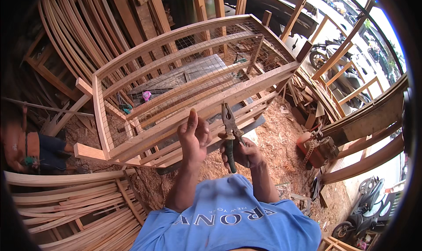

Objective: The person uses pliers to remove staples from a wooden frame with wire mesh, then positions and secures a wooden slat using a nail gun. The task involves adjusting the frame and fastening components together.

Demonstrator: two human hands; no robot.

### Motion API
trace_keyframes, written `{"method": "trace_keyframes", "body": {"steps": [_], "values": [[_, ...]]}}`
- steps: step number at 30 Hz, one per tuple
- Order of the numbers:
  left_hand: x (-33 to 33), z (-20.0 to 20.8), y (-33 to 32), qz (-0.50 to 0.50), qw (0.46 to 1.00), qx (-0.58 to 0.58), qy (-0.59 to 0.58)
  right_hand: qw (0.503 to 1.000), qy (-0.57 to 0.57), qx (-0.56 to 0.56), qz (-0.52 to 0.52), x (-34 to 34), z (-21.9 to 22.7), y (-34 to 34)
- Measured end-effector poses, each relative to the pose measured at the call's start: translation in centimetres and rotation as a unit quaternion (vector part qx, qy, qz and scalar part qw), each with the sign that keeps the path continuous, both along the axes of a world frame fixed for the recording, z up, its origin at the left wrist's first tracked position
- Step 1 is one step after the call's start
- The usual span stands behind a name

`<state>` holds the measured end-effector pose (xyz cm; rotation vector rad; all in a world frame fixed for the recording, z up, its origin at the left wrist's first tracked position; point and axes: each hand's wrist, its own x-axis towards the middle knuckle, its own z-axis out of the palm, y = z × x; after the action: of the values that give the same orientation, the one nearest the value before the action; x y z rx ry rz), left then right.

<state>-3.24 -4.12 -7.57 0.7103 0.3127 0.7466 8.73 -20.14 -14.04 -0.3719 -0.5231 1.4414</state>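
In the head view, I'd judge it plier work on the meshed wooden frame (246, 92); the next nip calls for squarely set jaws. The right hand (252, 154) wraps the pliers (229, 123), tips by the frame's near edge; whether the half-curled left hand (193, 143) grips anything, I can't tell.

I wear this camera on my head, the left of a side-by-side pair, facing down and forward over my blue shirt (228, 216) at the lower edge. My left hand (193, 139) and right hand (247, 154) are near it, mid-view, before the wooden frame (255, 87). The wide fisheye reaches out to distant motorbikes (323, 60) at upper right, bending straight edges toward its dark rim.
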Motion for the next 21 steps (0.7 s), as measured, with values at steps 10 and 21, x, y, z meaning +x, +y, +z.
{"method": "trace_keyframes", "body": {"steps": [10,21], "values": [[1.0,1.0,-0.2,0.038,0.998,-0.027,0.046,0.996,0.055,-0.043,0.05,1.8,3.7,-1.5],[2.5,2.3,-0.9,0.114,0.988,-0.069,0.083,0.97,0.132,-0.176,0.099,2.3,10.0,-2.6]]}}
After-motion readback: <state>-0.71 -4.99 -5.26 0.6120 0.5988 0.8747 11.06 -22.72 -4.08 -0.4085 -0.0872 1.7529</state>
